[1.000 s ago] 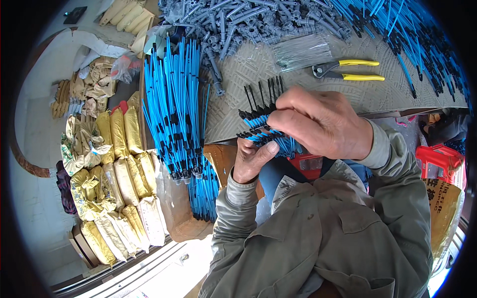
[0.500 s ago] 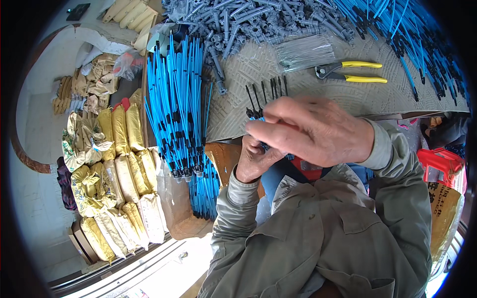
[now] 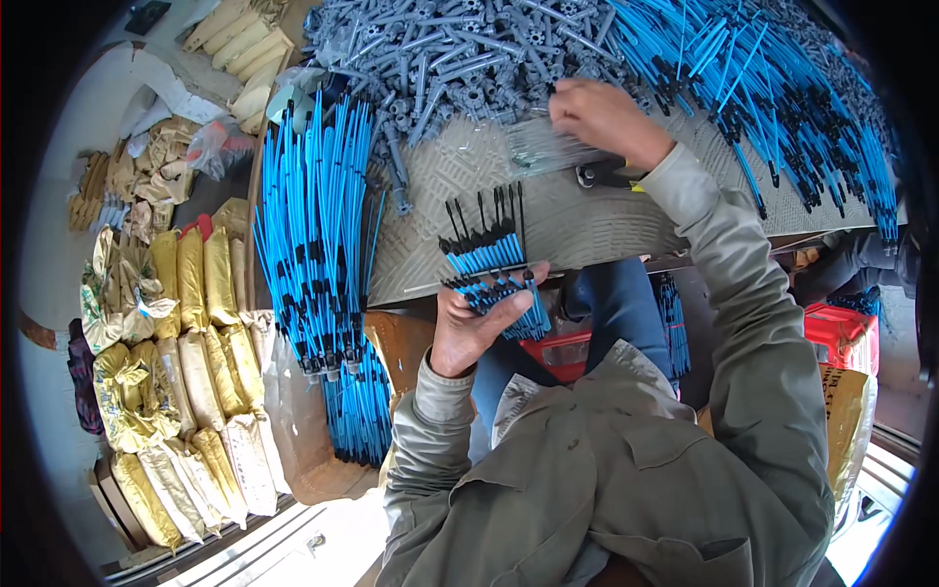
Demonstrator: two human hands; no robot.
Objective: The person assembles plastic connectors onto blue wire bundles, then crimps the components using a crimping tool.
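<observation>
My left hand (image 3: 468, 331) is closed round a small bundle of thin blue tubes with black tips (image 3: 499, 256), just off the table's near edge. The tips fan out away from me, and a thin pale strip seems to cross the bundle. My right hand (image 3: 608, 119) reaches over the table with its fingers curled together at the near edge of a heap of grey plastic fittings (image 3: 460, 59). Whatever its fingertips hold is hidden. Beneath that wrist lie a sheaf of thin silvery wires (image 3: 543, 147) and cutting pliers (image 3: 589, 176), their yellow handles mostly covered by my sleeve.
A thick stack of blue tubes (image 3: 318, 215) hangs over the table's left edge. More blue tubes (image 3: 724, 68) spread across the far right. Yellow bags (image 3: 196, 279) are piled to the left. Something red (image 3: 841, 338) stands at the right, below table height.
My right hand has left the bundle and moved up and away to the grey fittings and wires. My left hand keeps the bundle, now in plain sight and slightly lower left.
</observation>
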